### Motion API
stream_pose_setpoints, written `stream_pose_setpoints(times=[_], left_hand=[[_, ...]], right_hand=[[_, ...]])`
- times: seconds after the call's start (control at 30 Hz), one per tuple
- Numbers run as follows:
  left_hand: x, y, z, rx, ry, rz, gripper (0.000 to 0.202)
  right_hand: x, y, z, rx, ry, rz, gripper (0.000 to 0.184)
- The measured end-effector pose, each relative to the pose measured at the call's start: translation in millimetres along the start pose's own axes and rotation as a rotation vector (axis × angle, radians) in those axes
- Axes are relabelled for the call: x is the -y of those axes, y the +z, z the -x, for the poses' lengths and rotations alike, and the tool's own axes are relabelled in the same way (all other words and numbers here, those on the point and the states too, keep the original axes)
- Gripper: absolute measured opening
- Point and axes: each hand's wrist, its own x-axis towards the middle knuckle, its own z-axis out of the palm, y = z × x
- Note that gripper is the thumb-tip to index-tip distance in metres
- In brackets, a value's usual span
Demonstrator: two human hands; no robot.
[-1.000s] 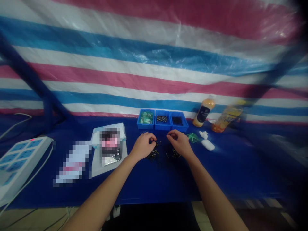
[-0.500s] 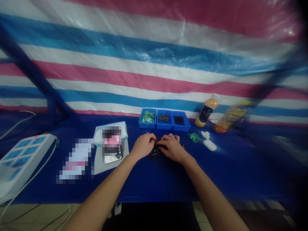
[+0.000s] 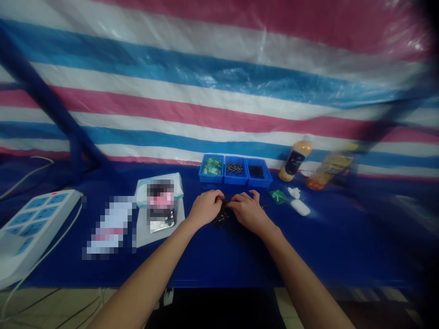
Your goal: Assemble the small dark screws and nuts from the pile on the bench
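My left hand (image 3: pixel 206 206) rests at the middle of the blue table, its thumb and fingers curled together at the edge of a small pile of dark and brass-coloured pieces (image 3: pixel 222 221). Opposite it, my right hand (image 3: pixel 249 211) has its thumb and index finger bent in toward the left fingertips, with another finger raised. Whatever sits between the fingers is too small and dark to name. Just behind the hands stand three joined blue bins: one with green-and-clear packets (image 3: pixel 211 167), one with small metallic pieces (image 3: pixel 235 168), one with dark pieces (image 3: pixel 255 172).
To the right are a green packet (image 3: pixel 278 196), a white rounded case (image 3: pixel 300 207) and two drink bottles, one orange (image 3: pixel 295 160), one yellow (image 3: pixel 329 170). On the left lie a wipes pack (image 3: pixel 142 193), a phone (image 3: pixel 164 222) and a white power strip (image 3: pixel 39 228) with its cable.
My right hand has shifted slightly and one of its fingers has lifted away from the others. My left hand stays nearly in place. The whole view has moved a little.
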Motion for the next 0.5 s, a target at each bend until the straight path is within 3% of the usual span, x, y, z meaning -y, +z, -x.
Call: stream_pose_setpoints(times=[0.5], left_hand=[[-1.3, 6.8, -1.5, 0.051, 0.067, -0.031, 0.037]], right_hand=[[1.2, -0.4, -0.5, 0.023, -0.054, 0.087, 0.03]])
